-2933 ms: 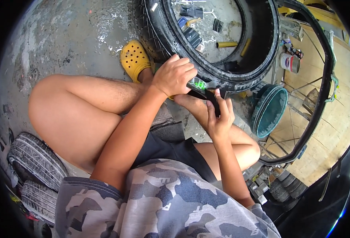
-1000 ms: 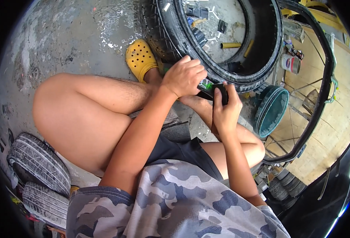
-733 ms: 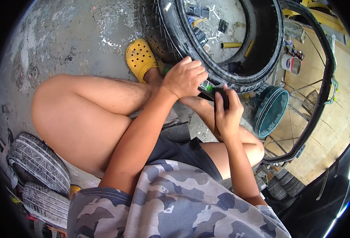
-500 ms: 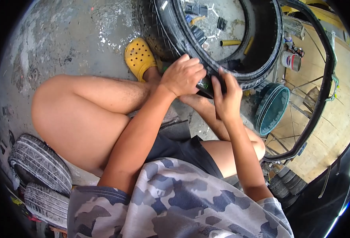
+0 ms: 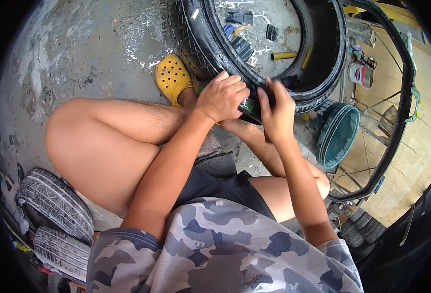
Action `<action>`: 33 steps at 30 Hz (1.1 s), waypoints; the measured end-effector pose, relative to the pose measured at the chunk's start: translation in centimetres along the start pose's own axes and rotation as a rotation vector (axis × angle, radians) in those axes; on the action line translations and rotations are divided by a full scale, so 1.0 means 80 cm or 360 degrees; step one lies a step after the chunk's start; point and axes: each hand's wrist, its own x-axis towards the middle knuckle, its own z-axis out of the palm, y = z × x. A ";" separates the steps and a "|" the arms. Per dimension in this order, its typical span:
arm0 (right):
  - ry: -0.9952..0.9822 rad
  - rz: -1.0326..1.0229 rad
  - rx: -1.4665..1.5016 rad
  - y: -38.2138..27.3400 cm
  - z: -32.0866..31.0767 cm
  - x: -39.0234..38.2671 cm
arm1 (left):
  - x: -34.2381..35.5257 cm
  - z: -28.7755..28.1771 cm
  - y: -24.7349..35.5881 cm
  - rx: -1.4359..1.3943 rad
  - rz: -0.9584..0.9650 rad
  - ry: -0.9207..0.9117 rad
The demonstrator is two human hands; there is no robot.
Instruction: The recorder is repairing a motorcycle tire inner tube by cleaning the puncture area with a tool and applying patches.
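A large black tire [image 5: 191, 44] stands in front of me, with a wet-looking rim. At its near edge is a glossy black flat piece [image 5: 248, 105] with a green mark; its exact kind is hard to make out. My left hand [image 5: 222, 96] is closed over the left part of this piece, knuckles up against the tire. On the other side, my right hand [image 5: 279, 111] grips its right part, thumb and fingers bent around a dark edge. The fingertips of both hands are partly hidden.
Black plastic bits and a yellow tube [image 5: 283, 55] lie on the floor inside the tire ring. To the right are a teal bucket [image 5: 340, 136], a paint can [image 5: 360, 74] and a black curved frame [image 5: 396, 117] by plywood. Whitish tires [image 5: 54, 205] lie at lower left.
Both hands keep their hold on the black piece, and its green mark shows more now. The right fingers have shifted slightly. The whole view has moved a little.
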 end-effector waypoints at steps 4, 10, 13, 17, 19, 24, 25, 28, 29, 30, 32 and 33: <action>-0.0040 0.0639 0.0359 0.001 -0.023 0.014 | -0.009 -0.004 -0.001 0.0021 -0.0053 -0.0026; 0.0121 0.0089 -0.0034 -0.009 0.004 -0.026 | -0.001 0.001 -0.001 -0.0018 -0.0012 0.0006; 0.0068 0.0011 -0.0091 -0.013 0.010 -0.007 | -0.005 -0.001 -0.005 -0.0048 0.0013 0.0066; -0.0016 -0.0029 0.0030 0.012 -0.013 -0.073 | 0.001 0.003 0.001 -0.0015 -0.0044 -0.0060; -0.0067 -0.0001 -0.0031 0.004 -0.008 -0.031 | 0.001 -0.001 0.002 -0.0032 -0.0027 -0.0026; -0.0047 0.0019 0.0062 0.001 -0.009 -0.059 | -0.006 0.002 -0.005 -0.0024 0.0036 0.0081; -0.0013 0.0013 0.0142 -0.001 -0.014 -0.073 | -0.005 0.001 -0.002 -0.0042 0.0008 0.0020; -0.0022 -0.0001 0.0019 0.006 -0.012 -0.036 | 0.001 0.001 0.000 -0.0027 0.0018 -0.0008; -0.0012 0.0022 0.0001 0.015 -0.007 -0.012 | 0.000 0.001 -0.001 -0.0034 0.0020 0.0007; -0.0046 0.0138 0.0089 0.027 -0.006 0.008 | 0.000 0.002 0.000 -0.0039 0.0025 0.0015; 0.0021 0.0398 0.0261 0.035 -0.014 0.015 | -0.004 -0.001 -0.002 -0.0015 -0.0006 0.0019; 0.0002 0.0561 0.0383 0.019 -0.028 0.006 | -0.009 -0.003 -0.005 0.0048 -0.0017 -0.0028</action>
